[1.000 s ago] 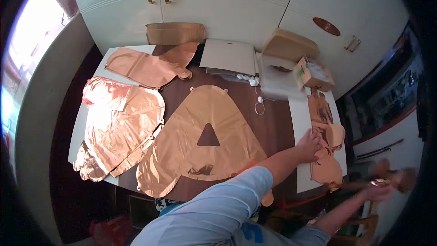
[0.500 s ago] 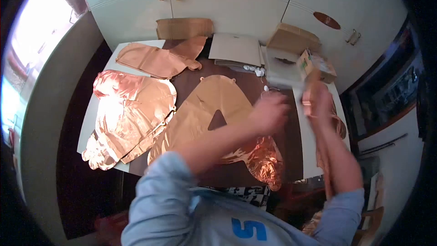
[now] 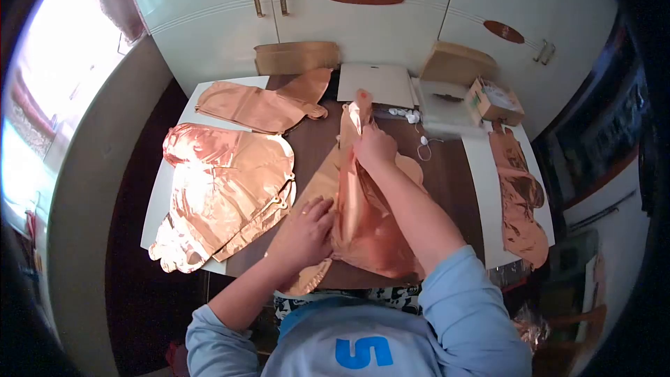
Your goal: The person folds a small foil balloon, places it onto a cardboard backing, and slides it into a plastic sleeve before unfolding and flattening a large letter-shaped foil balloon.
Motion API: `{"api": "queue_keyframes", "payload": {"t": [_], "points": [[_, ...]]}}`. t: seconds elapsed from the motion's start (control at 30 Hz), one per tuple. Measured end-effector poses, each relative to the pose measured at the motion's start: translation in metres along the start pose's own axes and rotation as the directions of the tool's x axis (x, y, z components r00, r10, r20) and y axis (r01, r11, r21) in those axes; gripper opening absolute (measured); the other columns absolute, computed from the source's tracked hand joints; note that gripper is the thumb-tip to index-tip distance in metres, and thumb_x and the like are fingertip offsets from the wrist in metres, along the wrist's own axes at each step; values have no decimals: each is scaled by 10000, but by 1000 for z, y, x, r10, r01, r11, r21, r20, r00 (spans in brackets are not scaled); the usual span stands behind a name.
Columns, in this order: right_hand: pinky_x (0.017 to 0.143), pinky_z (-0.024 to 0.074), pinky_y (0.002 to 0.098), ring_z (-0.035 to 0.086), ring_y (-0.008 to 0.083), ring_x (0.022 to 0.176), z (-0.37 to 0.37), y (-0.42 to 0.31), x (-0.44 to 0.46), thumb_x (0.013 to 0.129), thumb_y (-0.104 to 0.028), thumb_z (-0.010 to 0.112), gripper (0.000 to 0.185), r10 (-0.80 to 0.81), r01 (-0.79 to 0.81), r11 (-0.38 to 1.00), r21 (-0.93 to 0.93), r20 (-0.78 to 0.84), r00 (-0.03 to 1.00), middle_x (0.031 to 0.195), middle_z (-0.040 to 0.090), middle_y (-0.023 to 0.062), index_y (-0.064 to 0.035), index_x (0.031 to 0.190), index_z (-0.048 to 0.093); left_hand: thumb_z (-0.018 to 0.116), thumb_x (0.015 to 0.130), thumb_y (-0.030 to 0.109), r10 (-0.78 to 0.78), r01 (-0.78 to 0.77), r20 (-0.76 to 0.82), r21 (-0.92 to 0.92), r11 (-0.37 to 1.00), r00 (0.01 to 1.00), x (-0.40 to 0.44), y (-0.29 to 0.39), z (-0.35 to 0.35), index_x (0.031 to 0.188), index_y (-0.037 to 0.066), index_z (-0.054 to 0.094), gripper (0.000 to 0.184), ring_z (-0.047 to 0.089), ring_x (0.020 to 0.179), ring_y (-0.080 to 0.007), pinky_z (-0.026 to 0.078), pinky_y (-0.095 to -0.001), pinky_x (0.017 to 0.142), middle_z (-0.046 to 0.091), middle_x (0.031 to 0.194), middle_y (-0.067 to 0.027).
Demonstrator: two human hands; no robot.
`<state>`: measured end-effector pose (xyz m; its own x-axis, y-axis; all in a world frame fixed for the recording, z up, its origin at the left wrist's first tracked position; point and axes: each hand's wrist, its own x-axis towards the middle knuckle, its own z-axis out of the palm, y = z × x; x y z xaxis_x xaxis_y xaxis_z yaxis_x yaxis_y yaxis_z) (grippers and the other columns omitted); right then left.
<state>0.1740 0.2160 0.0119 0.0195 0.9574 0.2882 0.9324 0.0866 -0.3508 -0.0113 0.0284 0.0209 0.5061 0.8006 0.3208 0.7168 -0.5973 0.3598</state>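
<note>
My right hand [image 3: 375, 149] is closed around the upper part of a rose-gold foil balloon [image 3: 380, 241], lifting it into an upright fold over the middle of the table. The lower part spreads out towards the front edge and is partly blurred. My left hand [image 3: 306, 232] lies with fingers apart on the gold foil beside this fold, left of and nearer than my right hand. Underneath is a flat gold foil balloon [image 3: 315, 185], mostly covered; its left side and a front corner show. The raised foil's letter shape cannot be made out.
Flat foil balloons lie at the left [image 3: 234, 181], back left [image 3: 255, 105] and right [image 3: 520, 199]. Along the back stand a pale flat box [image 3: 377, 84], white earphones [image 3: 408, 114], an open carton [image 3: 457, 66] and a small box [image 3: 497, 103]. Cabinet doors [image 3: 356, 21] rise behind.
My right hand has come from the right side to the middle with rose-gold foil, which now covers much of the A-shaped balloon. My left hand has moved left and nearer, onto the foil.
</note>
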Motion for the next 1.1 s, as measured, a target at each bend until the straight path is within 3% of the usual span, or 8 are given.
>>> {"api": "queue_keyframes", "payload": {"t": [0.17, 0.37, 0.47, 0.53, 0.63, 0.77, 0.97, 1.1], "points": [[939, 476, 539, 634, 387, 1086, -32, 14, -21, 896, -292, 600, 254, -148, 146, 989, 20, 104, 984, 1121, 676, 220, -53, 946, 670, 652, 821, 118, -57, 48, -67, -126, 991, 996, -4, 2, 7, 1261, -24, 575, 469, 509, 1255, -429, 421, -490, 1070, 558, 1313, -251], [1155, 289, 520, 339, 451, 1399, -19, 67, -55, 941, -253, 560, 495, -376, 375, 926, 37, 150, 914, 1509, 374, 254, -67, 1397, 507, 686, 806, 74, -154, 119, -157, -216, 969, 976, 18, -42, -24, 1251, -2, 597, 460, 580, 1161, -435, 498, -470, 987, 560, 1309, -263], [1190, 229, 535, 297, 484, 1419, -18, 66, -66, 945, -277, 546, 550, -259, 262, 965, 3, 157, 953, 1529, 341, 271, -32, 1431, 467, 647, 849, 110, -435, 417, -143, -140, 898, 889, 72, -88, -42, 994, 38, 689, 167, 639, 1024, -384, 529, -467, 869, 669, 1109, -154], [1178, 230, 563, 308, 486, 1408, -17, 63, -71, 931, -288, 551, 582, -241, 253, 964, -80, 129, 962, 1513, 354, 283, 6, 1423, 457, 656, 845, 140, -142, 123, -269, -86, 989, 952, 107, -149, -27, 981, 41, 685, 171, 633, 1022, -385, 525, -475, 850, 662, 1081, -150], [1182, 205, 584, 290, 472, 1427, -27, 55, -71, 927, -310, 547, 592, -224, 245, 962, -120, 162, 961, 1522, 343, 283, 23, 1409, 458, 659, 835, 137, -14, 27, -263, 43, 999, 965, 157, -170, -17, 1004, 45, 696, 195, 633, 1039, -383, 530, -456, 874, 659, 1104, -156], [1179, 208, 589, 321, 447, 1418, -34, 60, -64, 920, -316, 573, 569, -270, 297, 949, -106, 215, 938, 1500, 369, 270, 7, 1378, 478, 555, 895, 132, -79, 73, 34, 143, 987, 996, 186, -188, -6, 1046, 48, 710, 232, 636, 1075, -385, 534, -428, 914, 650, 1193, -175], [1134, 292, 588, 417, 418, 1338, -37, 74, -50, 892, -314, 650, 538, -421, 432, 902, -29, 172, 891, 1412, 445, 229, -33, 1327, 505, 544, 928, 149, -97, 79, -170, -109, 991, 981, 185, -198, -12, 1012, 44, 726, 226, 681, 967, -331, 534, -421, 850, 711, 937, -153], [1110, 307, 584, 445, 432, 1298, -34, 92, -47, 891, -336, 645, 505, -529, 525, 849, 62, 83, 845, 1388, 479, 237, -28, 1278, 540, 646, 923, 194, -355, 286, -157, -345, 894, 922, 187, -193, -19, 1066, 78, 757, 215, 691, 916, -335, 538, -396, 829, 715, 969, -170]]}}
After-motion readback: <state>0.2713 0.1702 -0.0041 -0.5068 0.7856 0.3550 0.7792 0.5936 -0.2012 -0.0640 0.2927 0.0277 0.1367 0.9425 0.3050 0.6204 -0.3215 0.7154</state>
